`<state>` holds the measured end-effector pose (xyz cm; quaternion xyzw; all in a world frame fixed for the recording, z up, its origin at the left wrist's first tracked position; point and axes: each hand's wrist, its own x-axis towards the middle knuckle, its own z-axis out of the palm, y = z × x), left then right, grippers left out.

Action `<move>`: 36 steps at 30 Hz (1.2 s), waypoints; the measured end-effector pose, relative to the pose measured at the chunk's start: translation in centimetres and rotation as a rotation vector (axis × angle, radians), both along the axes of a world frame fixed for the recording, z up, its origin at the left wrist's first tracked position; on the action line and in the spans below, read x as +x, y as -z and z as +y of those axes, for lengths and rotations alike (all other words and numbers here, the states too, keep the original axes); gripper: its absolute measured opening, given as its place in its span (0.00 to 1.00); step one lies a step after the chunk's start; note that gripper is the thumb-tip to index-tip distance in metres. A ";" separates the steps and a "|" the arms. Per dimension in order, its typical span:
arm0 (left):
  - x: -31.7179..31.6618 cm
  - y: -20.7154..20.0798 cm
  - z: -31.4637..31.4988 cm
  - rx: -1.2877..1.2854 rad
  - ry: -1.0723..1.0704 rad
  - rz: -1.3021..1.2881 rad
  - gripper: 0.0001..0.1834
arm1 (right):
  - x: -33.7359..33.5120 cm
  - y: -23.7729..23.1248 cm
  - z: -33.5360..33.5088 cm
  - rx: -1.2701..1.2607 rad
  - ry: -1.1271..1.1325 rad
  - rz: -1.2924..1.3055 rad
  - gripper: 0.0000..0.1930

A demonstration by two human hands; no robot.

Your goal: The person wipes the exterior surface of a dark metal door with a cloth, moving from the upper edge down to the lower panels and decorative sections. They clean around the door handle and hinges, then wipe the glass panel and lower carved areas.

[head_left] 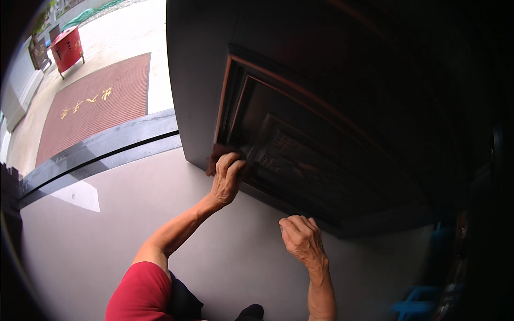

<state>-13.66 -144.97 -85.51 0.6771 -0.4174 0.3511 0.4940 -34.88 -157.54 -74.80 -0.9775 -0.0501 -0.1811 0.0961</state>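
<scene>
A dark door [201,80] with carved, copper-edged panels stands open before me. My left hand [227,179] is closed on a dark brown cloth [214,158] and presses it to the lower part of the door, near the panel frame. Part of the cloth is hidden by the fingers. Held lower and to the right, my right hand [302,239] is closed in a loose fist, apart from the door. Nothing shows in it.
Beyond a grey stone threshold [128,131] lies a reddish-brown doormat [96,101] with yellow characters. A red metal bin on legs [68,49] stands outside. Blue plastic furniture [415,302] is at the lower right. The grey floor [134,203] runs beneath the door.
</scene>
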 end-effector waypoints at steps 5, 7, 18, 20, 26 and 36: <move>-0.4 -9.1 -6.6 -0.013 0.124 -0.096 0.37 | -0.3 0.3 -0.2 0.010 -0.038 0.002 0.11; -0.7 -7.1 -8.5 0.123 -0.086 -0.232 0.33 | -0.5 0.1 -0.3 0.006 -0.026 -0.006 0.10; -0.2 4.6 -1.5 0.755 0.025 0.026 0.33 | -2.5 -0.4 -2.0 -0.039 0.026 -0.075 0.08; -0.2 6.1 -0.6 0.666 0.195 0.142 0.32 | -3.0 -0.5 -2.4 -0.052 0.046 -0.083 0.06; -4.0 -7.9 -7.4 0.374 0.315 -0.097 0.23 | -3.1 0.2 -3.5 -0.065 0.064 -0.102 0.05; -1.0 -2.2 -7.4 0.384 0.152 -0.385 0.23 | -3.6 -0.4 -4.1 -0.037 0.084 -0.203 0.06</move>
